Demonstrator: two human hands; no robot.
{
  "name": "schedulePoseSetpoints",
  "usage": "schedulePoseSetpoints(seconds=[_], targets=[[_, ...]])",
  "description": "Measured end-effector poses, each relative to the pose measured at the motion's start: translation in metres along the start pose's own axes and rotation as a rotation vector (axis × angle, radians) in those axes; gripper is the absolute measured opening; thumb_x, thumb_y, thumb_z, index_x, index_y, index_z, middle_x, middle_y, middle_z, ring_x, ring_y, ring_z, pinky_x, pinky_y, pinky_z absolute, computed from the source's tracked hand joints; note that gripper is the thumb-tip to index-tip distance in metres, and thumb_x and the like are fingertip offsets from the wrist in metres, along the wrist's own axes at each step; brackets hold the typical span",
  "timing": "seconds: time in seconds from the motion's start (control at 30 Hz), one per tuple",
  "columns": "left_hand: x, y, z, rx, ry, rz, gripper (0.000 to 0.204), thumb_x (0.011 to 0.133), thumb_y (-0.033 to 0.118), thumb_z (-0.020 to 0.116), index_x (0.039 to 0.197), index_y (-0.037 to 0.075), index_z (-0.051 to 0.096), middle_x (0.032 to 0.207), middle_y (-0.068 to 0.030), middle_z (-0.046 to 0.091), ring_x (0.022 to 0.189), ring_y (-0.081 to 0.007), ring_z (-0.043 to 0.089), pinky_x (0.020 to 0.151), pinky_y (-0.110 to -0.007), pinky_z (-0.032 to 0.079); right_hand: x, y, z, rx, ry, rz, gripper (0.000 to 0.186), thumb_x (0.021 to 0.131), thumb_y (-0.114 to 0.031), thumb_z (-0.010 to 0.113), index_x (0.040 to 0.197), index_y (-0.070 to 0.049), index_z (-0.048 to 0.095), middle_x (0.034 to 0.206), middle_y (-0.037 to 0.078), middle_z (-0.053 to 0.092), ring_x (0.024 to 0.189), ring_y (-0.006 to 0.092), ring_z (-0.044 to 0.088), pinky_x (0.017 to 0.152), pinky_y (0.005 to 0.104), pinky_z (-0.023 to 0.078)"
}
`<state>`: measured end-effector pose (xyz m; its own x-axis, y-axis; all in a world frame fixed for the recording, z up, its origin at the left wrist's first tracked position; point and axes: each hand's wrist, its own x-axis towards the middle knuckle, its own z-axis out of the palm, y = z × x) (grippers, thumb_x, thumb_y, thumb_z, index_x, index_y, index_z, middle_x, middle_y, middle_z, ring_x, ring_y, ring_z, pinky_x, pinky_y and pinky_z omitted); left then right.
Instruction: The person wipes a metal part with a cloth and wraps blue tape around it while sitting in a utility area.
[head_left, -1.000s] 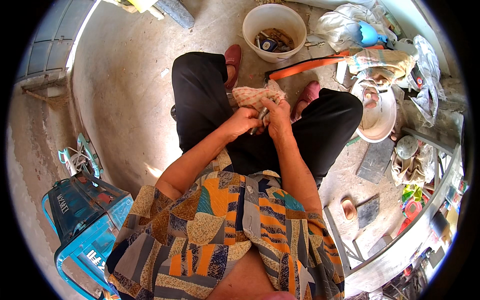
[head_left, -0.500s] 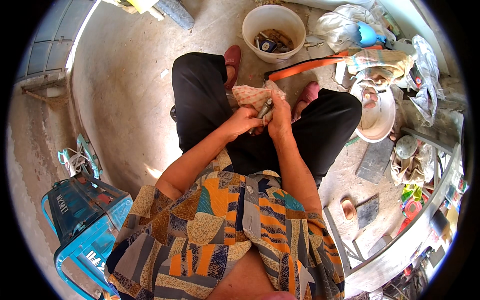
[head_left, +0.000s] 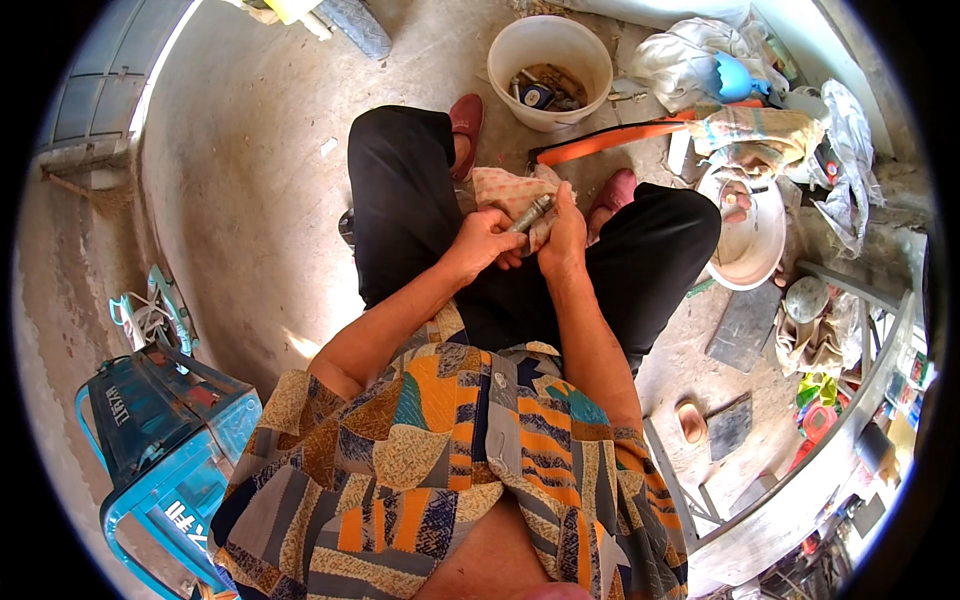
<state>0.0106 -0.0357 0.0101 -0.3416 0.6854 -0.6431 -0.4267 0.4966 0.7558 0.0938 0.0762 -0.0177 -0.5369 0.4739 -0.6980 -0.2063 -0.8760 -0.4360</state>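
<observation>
A person sits with knees wide apart, in black trousers (head_left: 400, 200) and a shirt (head_left: 400, 440) with lots of colours. The left hand (head_left: 484, 240) is curled tight around the low end of a grey metal piece (head_left: 531, 213), which is short and round like a fat stick. It is held up between the knees, leaning, with its top end pointing away and a bit to the right. The right hand (head_left: 564, 235) is bent around a pale cloth (head_left: 507, 187) with reddish marks, just beside the metal (I can't tell if those fingers touch it too). The cloth sticks out past both hands.

On the floor (head_left: 250, 160), past the feet, is a white bucket (head_left: 548, 119) with bits and a small dark blue thing (head_left: 538, 96) in it. A long orange thing (head_left: 615, 139) with a dark edge lies near the bucket. Over by the right knee is a round white basin (head_left: 776, 235). On the left side, near the shirt, there's a big blue box (head_left: 165, 475).
</observation>
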Motion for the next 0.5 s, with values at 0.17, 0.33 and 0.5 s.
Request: schedulePoseSetpoints(seconds=[0.17,0.33,0.5], targets=[[-0.002,0.002,0.001,-0.056,0.044,0.156,0.013,0.085,0.011,0.062,0.089,0.001,0.055,0.073,-0.0042,0.06,0.058,-0.0119,0.059,0.049,-0.022,0.045,-0.007,-0.004,0.009,0.079,-0.017,-0.028,0.038,0.097,-0.036,0.042,0.106,-0.001,0.056,0.098,0.008,0.06,0.084,0.0188,0.06,0.072,0.0338,0.049],[0.004,-0.004,0.001,0.199,0.15,0.191,0.013,0.086,0.01,0.059,0.094,0.001,0.053,0.076,-0.0025,0.058,0.058,-0.0087,0.056,0.051,-0.021,0.043,-0.002,0.0,0.006,0.036,-0.099,-0.033,0.036,0.096,-0.032,0.044,0.106,0.0,0.056,0.101,0.009,0.061,0.088,0.019,0.06,0.075,0.0336,0.049],[0.004,-0.008,0.001,0.219,0.17,0.277,0.015,0.084,0.006,0.057,0.097,0.001,0.052,0.076,-0.0031,0.059,0.062,-0.0078,0.055,0.052,-0.022,0.043,-0.007,-0.003,0.007,-0.149,-0.109,-0.019,0.032,0.094,-0.031,0.05,0.1,-0.001,0.058,0.089,0.005,0.061,0.078,0.0146,0.058,0.069,0.0281,0.047]])
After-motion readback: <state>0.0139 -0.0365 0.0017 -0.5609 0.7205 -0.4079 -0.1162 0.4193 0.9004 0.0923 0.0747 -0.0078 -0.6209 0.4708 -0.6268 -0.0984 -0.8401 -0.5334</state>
